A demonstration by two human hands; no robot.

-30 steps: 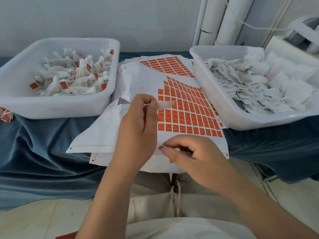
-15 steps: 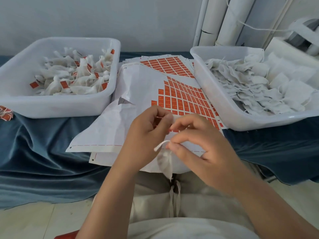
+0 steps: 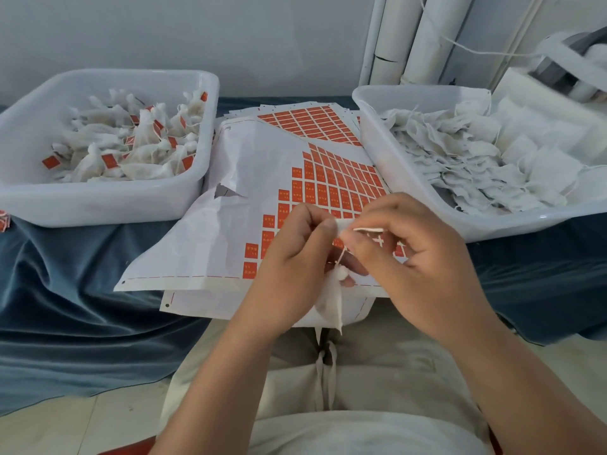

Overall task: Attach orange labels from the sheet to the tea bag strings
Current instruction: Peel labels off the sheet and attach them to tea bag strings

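Note:
A white sheet of orange labels (image 3: 331,182) lies on the blue cloth between two tubs, with many labels peeled off its left part. Over its near edge my left hand (image 3: 292,267) pinches a thin string (image 3: 341,254) from which a white tea bag (image 3: 331,300) hangs. My right hand (image 3: 417,257) meets the left at the fingertips and pinches a small pale label (image 3: 368,229), seen edge-on, at the string's top. The label's orange face is hidden.
A white tub (image 3: 108,205) at the left holds tea bags with orange labels. A white tub (image 3: 394,178) at the right holds unlabelled tea bags. More label sheets (image 3: 312,121) lie behind. White pipes (image 3: 423,37) stand at the back wall.
My left hand came down from over the sheet and my right hand rose from its near edge. They met, then lifted slightly; the tea bag now hangs below them.

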